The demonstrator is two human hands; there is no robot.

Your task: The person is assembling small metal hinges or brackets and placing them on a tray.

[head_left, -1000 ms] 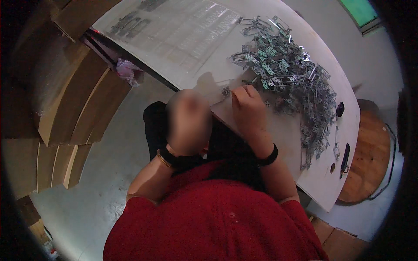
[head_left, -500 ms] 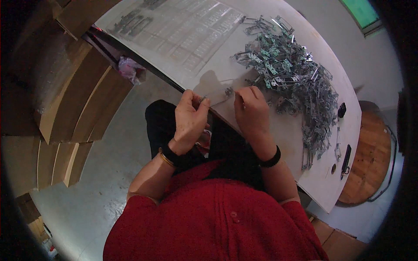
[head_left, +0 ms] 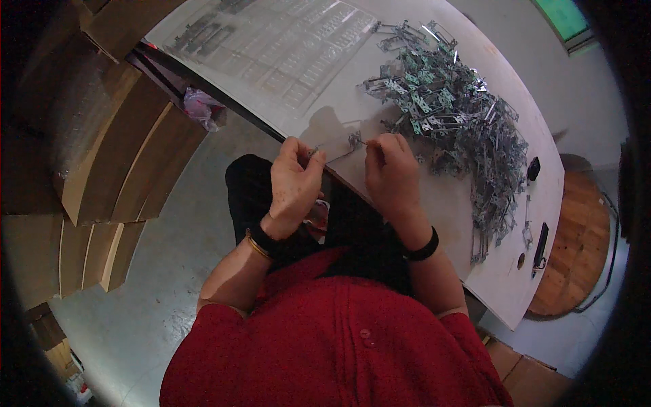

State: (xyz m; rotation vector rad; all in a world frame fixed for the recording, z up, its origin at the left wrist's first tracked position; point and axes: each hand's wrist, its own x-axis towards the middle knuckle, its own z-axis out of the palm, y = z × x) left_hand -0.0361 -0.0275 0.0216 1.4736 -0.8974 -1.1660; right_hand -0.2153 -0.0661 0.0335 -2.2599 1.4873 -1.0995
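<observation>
Left hand (head_left: 293,186) has thumb and fingertips pinched together on the left end of a thin metal part (head_left: 354,140); part sits between the two hands, over the near edge of the white table (head_left: 441,207), its small bracket end pointing right; right hand (head_left: 395,178) has fingers curled in, fingertips just beside that bracket end; cannot tell whether they grip it, too small to see; hands are apart from each other, right one just left of the pile.

Big heap of metal parts (head_left: 447,102) on the table, far and right of the hands, trailing toward the near right; clear compartmented tray (head_left: 288,78) at far left of table, dark parts (head_left: 203,37) at its left end; right of the heap are a small black object (head_left: 534,168), a loose metal piece (head_left: 527,233), a black handled item (head_left: 540,245) and a small round dark spot (head_left: 521,261); round wooden top (head_left: 573,247) beyond the table's right edge.

Cardboard boxes (head_left: 102,152) stacked on the left; pinkish plastic bag (head_left: 201,107) between boxes and table; grey floor (head_left: 166,230) at left; person wears red shirt (head_left: 319,339), dark trousers (head_left: 245,193), black bands on both wrists.
</observation>
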